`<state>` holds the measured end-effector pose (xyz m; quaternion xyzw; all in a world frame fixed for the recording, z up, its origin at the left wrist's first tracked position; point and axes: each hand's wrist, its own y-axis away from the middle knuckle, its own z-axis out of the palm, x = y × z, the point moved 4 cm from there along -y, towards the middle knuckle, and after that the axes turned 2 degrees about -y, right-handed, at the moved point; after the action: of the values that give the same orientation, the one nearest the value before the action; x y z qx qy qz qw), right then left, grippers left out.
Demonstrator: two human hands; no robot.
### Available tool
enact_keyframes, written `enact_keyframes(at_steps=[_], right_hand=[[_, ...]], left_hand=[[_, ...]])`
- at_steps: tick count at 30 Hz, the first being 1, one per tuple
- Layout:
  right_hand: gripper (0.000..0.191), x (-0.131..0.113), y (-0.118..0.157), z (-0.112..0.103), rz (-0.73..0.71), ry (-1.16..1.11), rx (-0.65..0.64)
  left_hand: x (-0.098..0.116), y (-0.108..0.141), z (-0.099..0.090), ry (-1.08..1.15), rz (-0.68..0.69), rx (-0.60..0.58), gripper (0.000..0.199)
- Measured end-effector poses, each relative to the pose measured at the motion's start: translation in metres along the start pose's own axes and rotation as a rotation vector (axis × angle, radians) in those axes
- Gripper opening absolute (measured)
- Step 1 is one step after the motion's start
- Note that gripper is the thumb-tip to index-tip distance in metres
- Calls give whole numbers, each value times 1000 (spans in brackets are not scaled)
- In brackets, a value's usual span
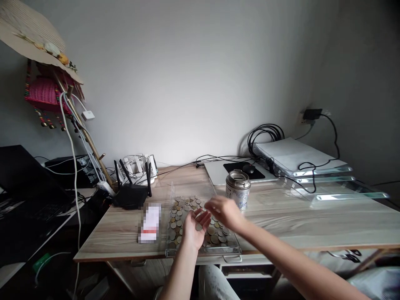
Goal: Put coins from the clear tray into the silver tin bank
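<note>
My left hand (194, 231) is turned palm up above the clear plastic tray (203, 251), its fingers loosely curled, and a coin (198, 227) rests in it. Just above and to the right, my right hand (226, 211) is closed with fingertips pinched together near the left fingers. Whatever sits in that pinch is too small to make out. Silver and yellowish coins (215, 239) lie spread over the tray's bottom on both sides of my hands. Behind my right hand a round metal tin (238, 187) stands upright, with a slot in its lid.
Left of the tray lies a blurred white and red packet (150, 223), beside a black router (131, 195). A mouse (248, 168) on a black pad lies behind the tin. Clear stacked trays (331, 187) and black cables (265, 135) occupy the right. A laptop (28, 183) sits far left.
</note>
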<state>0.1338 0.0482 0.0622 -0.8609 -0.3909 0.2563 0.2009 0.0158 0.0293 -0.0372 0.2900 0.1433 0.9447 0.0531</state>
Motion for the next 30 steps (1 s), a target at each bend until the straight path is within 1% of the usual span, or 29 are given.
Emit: enact_keyframes(at_steps=[2,3,5,6,8,12,15,17,19,20,22,23,24,25,26,28,30], right_hand=[[29,32,-11,-38,155,74,176],[31,48,-16,-55,191,97,214],[31,78,-27,-81,218,126,239],[29,91,-30,-89,210,131,222],[23,111,-34,-94,172,143,162],[19,134,-31,-85,104,152,51],[17,146,-30,-82,110,152,41],[15,149,-30,-84,112,155,46],[13,144,-30,-87,109,158,78],[13,137,-29,-87,107,153,114],[20,115,-23,-83,103,138,197],[23,99,-19,-77,97,122,218],[26,82,-15,-67,85,99,205],[26,63,-9,-54,62,77,162],[27,43,-4,-37,22,13,52],[27,4,7,-1,-107,-85,-182],[27,-23,16,26,-204,-121,-291]], left_hand=[[0,2,3,-20,-10,-45,28],[0,3,3,-29,-14,-56,28],[1,4,4,-37,-18,-57,28],[1,4,4,-36,-20,-57,29],[1,4,4,-30,-21,-54,29],[0,4,3,-30,-27,-47,26],[0,4,4,-36,-27,-48,26],[1,5,4,-36,-22,-45,26],[1,6,5,-35,-25,-36,25],[1,6,5,-33,-25,-30,26],[1,5,4,-31,-24,-20,27],[1,5,4,-30,-22,-16,27],[1,4,3,-28,-21,-15,28],[1,3,3,-24,-20,-17,28],[1,3,2,-22,-20,-15,28],[1,2,1,-28,-16,0,28],[3,1,0,-32,-3,35,31]])
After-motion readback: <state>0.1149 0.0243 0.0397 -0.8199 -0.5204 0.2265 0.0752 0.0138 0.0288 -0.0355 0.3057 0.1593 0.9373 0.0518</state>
